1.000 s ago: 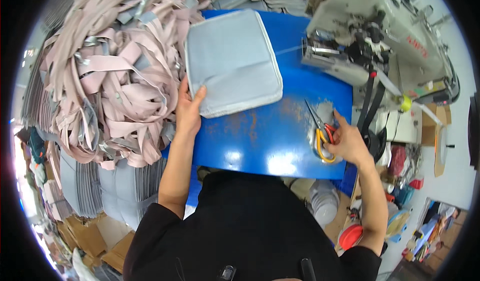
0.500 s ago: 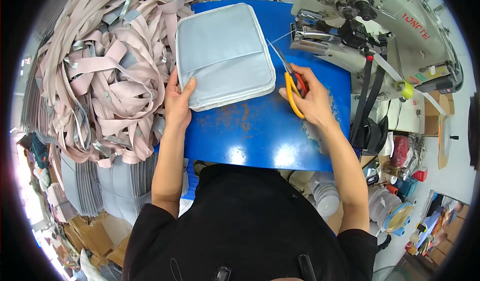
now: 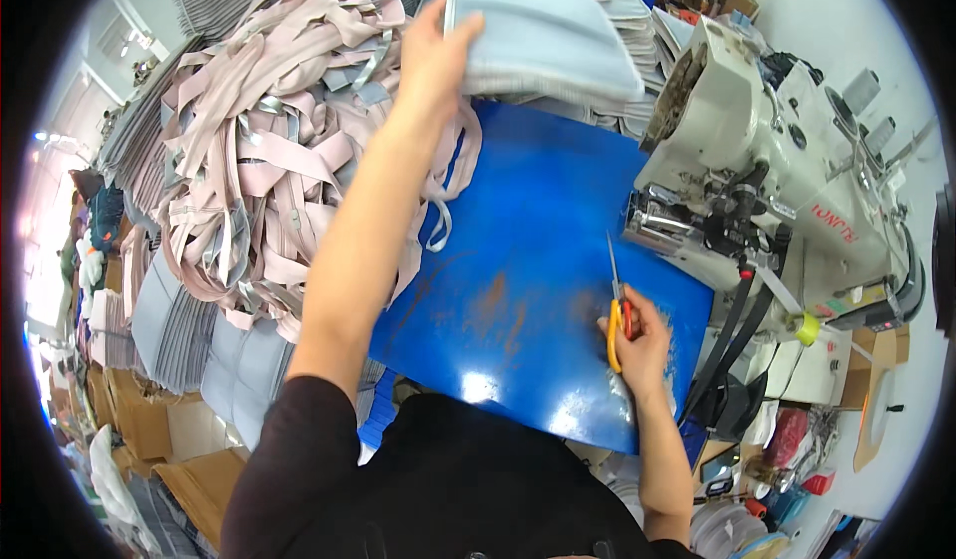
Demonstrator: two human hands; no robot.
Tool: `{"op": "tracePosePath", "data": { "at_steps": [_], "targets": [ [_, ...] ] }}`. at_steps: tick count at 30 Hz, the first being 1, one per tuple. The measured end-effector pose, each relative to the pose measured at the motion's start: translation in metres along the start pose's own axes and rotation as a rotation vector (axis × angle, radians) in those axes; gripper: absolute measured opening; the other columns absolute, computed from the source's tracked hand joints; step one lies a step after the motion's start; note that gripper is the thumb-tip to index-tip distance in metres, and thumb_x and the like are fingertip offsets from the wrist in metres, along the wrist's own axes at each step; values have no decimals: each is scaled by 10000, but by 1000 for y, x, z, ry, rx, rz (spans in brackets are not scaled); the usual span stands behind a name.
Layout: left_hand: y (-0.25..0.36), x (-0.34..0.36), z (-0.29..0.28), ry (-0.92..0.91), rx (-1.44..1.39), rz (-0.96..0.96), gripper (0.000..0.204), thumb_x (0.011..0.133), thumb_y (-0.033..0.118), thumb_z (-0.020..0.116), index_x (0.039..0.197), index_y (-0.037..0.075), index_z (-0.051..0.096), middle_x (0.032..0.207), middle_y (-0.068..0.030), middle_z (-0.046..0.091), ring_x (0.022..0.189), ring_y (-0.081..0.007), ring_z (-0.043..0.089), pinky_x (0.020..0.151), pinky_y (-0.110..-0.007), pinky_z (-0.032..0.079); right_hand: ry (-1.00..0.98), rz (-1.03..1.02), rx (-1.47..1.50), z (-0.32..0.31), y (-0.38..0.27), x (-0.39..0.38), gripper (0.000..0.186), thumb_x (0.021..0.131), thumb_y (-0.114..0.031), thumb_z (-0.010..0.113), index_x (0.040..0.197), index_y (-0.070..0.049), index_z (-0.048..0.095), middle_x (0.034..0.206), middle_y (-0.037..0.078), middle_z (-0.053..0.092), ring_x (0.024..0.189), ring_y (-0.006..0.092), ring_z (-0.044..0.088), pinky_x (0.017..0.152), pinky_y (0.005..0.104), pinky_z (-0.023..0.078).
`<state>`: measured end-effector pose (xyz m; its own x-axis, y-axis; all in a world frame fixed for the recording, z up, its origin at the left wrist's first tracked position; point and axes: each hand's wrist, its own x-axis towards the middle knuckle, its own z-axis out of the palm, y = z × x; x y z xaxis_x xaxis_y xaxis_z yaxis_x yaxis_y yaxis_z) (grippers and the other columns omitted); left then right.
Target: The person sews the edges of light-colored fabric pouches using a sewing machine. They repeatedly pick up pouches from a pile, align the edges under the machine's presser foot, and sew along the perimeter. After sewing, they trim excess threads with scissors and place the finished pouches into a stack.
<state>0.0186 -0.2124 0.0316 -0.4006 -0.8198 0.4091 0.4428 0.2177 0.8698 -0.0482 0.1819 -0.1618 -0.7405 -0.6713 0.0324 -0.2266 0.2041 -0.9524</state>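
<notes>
Beyond the tabletop's [image 3: 538, 181] far edge: grey panel [image 3: 548, 36] in left hand [image 3: 438, 56]

Clamped on panel's left edge, thumb on top. The right hand [image 3: 645, 348] is closed around yellow-and-red scissors [image 3: 613, 345], over tabletop's right side. Versus previous frame: panel shifted farther out, to stacked grey pieces [image 3: 637, 36]; scissors now well apart from it.

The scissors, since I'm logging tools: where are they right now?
In the head view, the scissors are right of centre, in the right hand at the blue tabletop's right side, below and left of the sewing machine.
</notes>
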Motion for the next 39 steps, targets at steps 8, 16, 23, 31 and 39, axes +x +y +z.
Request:
{"op": "tracePosePath", "data": {
  "at_steps": [8,16,23,31,39],
  "targets": [
    [44,247,12,38,27,-153,232,937,127,630,1154,74,693,997,-109,707,905,-269,682,801,-475,562,57,-110,-147,2,-1,-6,598,744,-50,925,1302,-55,710,1008,92,734,779,101,666,728,259,570],
    [121,405,-154,231,422,-94,252,990,258,598,1166,105,695,1075,-153,707,981,-312,679,773,-524,556,46,-146,-108,6,8,-6,623,706,-88,950,1284,-51,721,926,75,716,709,103,624,660,259,542],
    [299,191,-147,74,903,196,373,960,244,705,1266,32,675,1087,-147,735,958,-221,725,652,-341,568,67,-95,-327,12,-11,-13,524,771,-95,880,1235,-63,636,844,60,719,714,144,685,667,288,552],
    [370,61,-193,-18,1583,225,295,913,269,738,1028,3,794,794,-81,757,674,-148,727,550,-295,549,98,-320,-482,18,-9,-18,425,846,-70,793,1234,-32,625,1017,136,710,890,270,699,806,384,551],
    [287,65,-294,-60,1713,77,454,877,341,777,1197,24,715,1067,-151,738,931,-240,699,832,-369,544,136,-382,-639,-3,-22,-40,402,856,-24,730,1248,-9,640,1181,192,628,1101,381,627,967,443,502]
  ]
}}
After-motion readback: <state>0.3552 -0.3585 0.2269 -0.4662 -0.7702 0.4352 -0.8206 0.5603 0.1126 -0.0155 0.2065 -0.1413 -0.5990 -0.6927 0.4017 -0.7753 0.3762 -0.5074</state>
